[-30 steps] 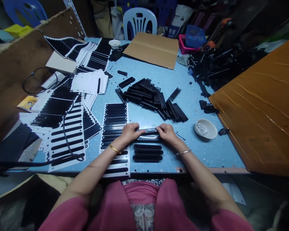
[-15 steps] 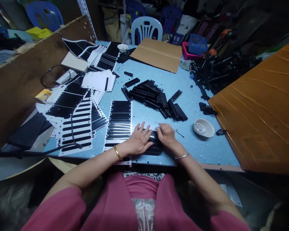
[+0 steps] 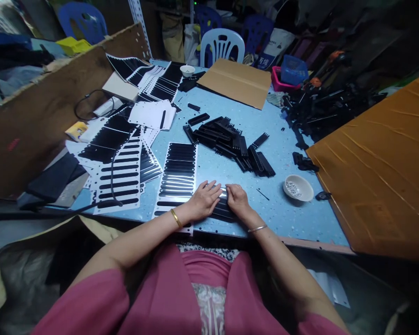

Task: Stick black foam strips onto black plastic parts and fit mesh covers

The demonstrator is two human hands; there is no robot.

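Several long black pieces (image 3: pixel 223 210) lie side by side near the table's front edge, between my hands. My left hand (image 3: pixel 205 201) rests at their left end, its fingers bent and drawn together over them; what the fingertips hold is hidden. At the right end, my right hand (image 3: pixel 237 200) is curled with the fingertips against the pieces, and anything in the pinch is too small to make out. Just left of my left hand lies a sheet of black strip stickers (image 3: pixel 179 172). A pile of black plastic parts (image 3: pixel 226 139) sits beyond both hands.
On the right stand a white bowl of small metal bits (image 3: pixel 298 188) and an orange-brown panel (image 3: pixel 377 177). Sticker sheets (image 3: pixel 120 179) and a black cable cover the left side. Cardboard (image 3: pixel 235 81) and a small bowl (image 3: pixel 187 70) lie at the back of the blue table (image 3: pixel 275 153).
My left hand's spread fingers have drawn together and bent. The view has shifted slightly, so the table's contents appear further right. My right hand stays at the pieces' right end.
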